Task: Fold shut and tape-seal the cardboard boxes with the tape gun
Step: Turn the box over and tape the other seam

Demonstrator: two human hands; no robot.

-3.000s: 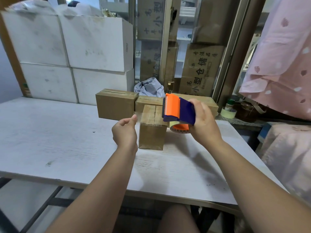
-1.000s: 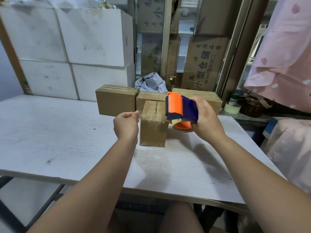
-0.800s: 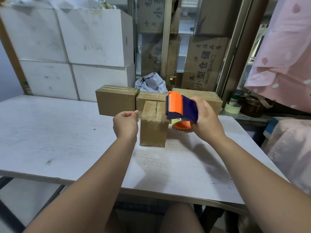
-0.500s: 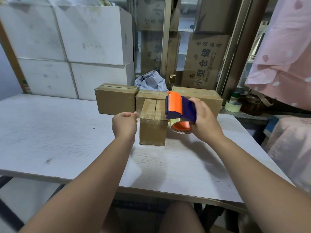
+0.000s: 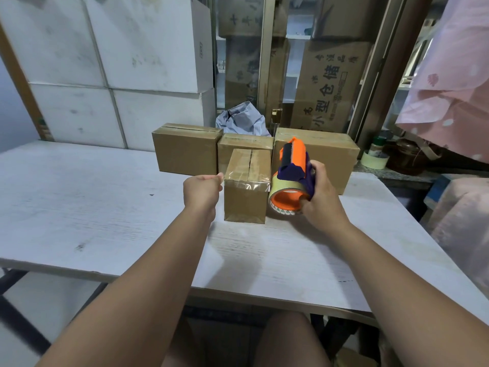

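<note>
A small brown cardboard box stands closed on the white table, with a glossy strip of tape across its near top edge. My right hand grips the orange and blue tape gun, whose tape roll hangs just right of the box. My left hand is at the box's upper left corner, thumb and forefinger pinched on the free end of the tape. Three more closed cardboard boxes stand in a row behind: left, middle, right.
White cartons are stacked at the table's back left. A crumpled grey bag lies behind the row. Printed brown cartons fill the shelves beyond. A spare tape roll and jars sit on a ledge at right, under pink cloth.
My right hand has tipped the tape gun upright and lowered it, so the roll now hangs low beside the box's right side. My left hand has stayed at the box's left corner.
</note>
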